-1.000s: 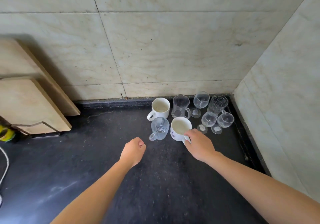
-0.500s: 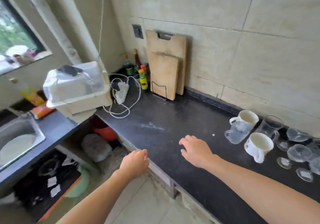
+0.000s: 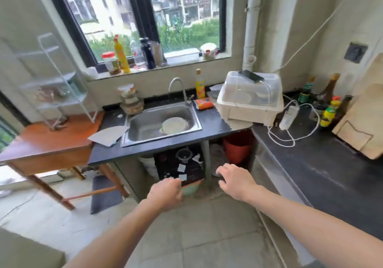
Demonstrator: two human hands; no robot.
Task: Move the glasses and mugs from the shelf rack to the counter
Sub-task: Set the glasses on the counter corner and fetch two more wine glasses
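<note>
A white wire shelf rack (image 3: 60,81) stands on a wooden table (image 3: 47,141) at the far left, blurred; something glassy sits on a middle shelf, too smeared to name. The black counter (image 3: 323,170) runs along the right. The glasses and mugs seen earlier are out of view. My left hand (image 3: 165,193) hangs over the floor, fingers curled, holding nothing. My right hand (image 3: 236,179) is beside it, fingers loosely spread, empty.
A steel sink (image 3: 161,122) with a plate lies ahead under the window. A lidded dish box (image 3: 250,100) with a phone on top, a power strip with cord (image 3: 288,116), bottles (image 3: 329,108) and cutting boards (image 3: 364,122) crowd the counter corner.
My view has swung left from the counter corner with the cups to the sink and rack. My right hand let go of the white mug and both hands came away empty.
</note>
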